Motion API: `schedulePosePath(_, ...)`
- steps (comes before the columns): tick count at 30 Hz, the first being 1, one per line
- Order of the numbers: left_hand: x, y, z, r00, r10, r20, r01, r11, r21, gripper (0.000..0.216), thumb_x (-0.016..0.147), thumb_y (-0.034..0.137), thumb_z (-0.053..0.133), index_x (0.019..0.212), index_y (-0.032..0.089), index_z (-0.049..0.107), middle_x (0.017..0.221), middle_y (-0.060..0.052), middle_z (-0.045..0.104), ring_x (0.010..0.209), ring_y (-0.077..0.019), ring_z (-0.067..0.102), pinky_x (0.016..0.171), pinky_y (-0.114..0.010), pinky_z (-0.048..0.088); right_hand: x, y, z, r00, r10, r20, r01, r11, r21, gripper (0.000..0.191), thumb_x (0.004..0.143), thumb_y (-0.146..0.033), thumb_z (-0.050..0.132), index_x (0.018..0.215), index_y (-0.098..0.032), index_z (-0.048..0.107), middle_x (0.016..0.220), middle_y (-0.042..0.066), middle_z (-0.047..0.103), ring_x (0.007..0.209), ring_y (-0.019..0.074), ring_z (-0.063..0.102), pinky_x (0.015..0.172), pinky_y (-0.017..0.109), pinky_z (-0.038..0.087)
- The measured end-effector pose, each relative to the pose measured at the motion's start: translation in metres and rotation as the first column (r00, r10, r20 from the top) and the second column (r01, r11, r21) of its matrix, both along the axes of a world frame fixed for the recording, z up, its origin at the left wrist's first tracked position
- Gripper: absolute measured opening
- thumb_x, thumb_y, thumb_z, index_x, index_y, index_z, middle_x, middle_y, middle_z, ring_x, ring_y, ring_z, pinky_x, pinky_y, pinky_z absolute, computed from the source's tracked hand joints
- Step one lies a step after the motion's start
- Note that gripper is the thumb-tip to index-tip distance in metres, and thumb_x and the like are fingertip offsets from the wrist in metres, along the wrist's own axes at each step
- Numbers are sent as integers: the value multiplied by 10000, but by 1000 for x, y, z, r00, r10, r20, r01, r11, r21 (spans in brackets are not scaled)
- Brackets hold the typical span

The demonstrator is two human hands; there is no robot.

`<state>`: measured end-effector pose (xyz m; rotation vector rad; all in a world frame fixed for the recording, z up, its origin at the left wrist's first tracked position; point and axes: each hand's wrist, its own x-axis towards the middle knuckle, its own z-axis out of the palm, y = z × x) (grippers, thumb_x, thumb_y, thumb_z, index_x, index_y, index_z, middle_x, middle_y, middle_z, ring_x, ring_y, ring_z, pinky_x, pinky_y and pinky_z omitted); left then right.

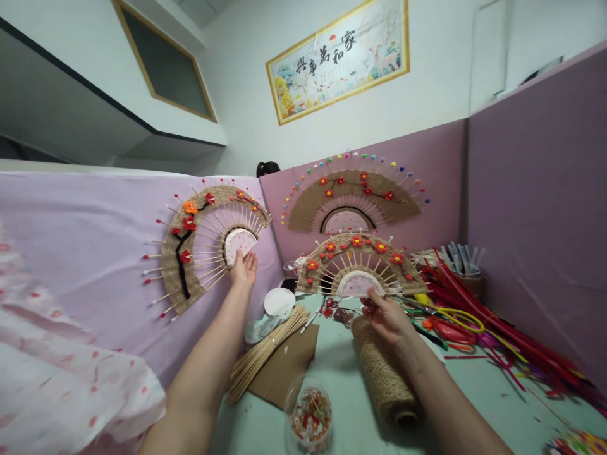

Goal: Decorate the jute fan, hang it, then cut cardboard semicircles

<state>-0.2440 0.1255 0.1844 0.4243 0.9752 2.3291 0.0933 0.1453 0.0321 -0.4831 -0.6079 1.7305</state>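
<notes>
My left hand (243, 268) grips the base of a jute fan (190, 253) with red flowers and a black branch, holding it up against the pink partition on the left. My right hand (386, 316) is closed on the base of a second jute fan (360, 265) with red flowers, standing upright above the table. A third fan (353, 196) of the same kind hangs on the back partition. A roll of jute twine (386, 379) lies under my right wrist.
On the green table (474, 392) lie a bundle of bamboo skewers (265, 357), brown cardboard (289, 370), a clear cup of beads (310, 417), a white disc (279, 301), yellow-handled scissors (458, 318) and red pipe cleaners (497, 322). Pink partitions enclose the desk.
</notes>
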Motion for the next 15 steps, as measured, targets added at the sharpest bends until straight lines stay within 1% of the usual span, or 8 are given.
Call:
schedulePosePath(3,-1,-1,2,1000,7,-11,-7,1000,6,156,933,317,568,912,172,620,830,-56,654,776,-112,668,765,-216,557,-1,-1,0,1000,-3,4,3,1000,10,355,574,-275,909,744,-212,604,659,-8,682,621,159,656,466,230,482)
schedulePosePath(7,0,-4,-4,1000,9,-18,-8,1000,9,163,951,274,543,853,157,599,811,-55,654,762,-99,663,752,-196,547,0,-2,2,1000,-3,5,3,1000,6,347,574,-260,908,741,-210,609,659,-9,685,618,150,653,477,224,479)
schedulePosePath(10,0,-5,-7,1000,4,-27,-3,1000,18,175,956,275,536,847,151,596,814,-54,660,766,-95,667,763,-199,545,1,-3,5,1000,-3,8,3,1000,11,328,590,-248,900,729,-209,605,642,-11,680,632,153,661,493,224,473)
schedulePosePath(12,0,-3,-4,999,3,-35,-2,1000,26,176,953,286,540,855,154,601,821,-54,665,769,-96,672,771,-204,546,2,-3,5,1000,-4,8,4,1000,17,325,594,-240,898,721,-207,600,630,-14,675,639,155,664,497,224,466)
schedulePosePath(15,0,2,6,999,5,-45,-4,1000,27,164,935,307,568,877,162,617,832,-62,671,783,-110,683,774,-218,551,2,-3,5,1000,-1,1,1,1000,21,328,592,-229,898,714,-208,595,635,-14,677,646,159,667,500,228,467)
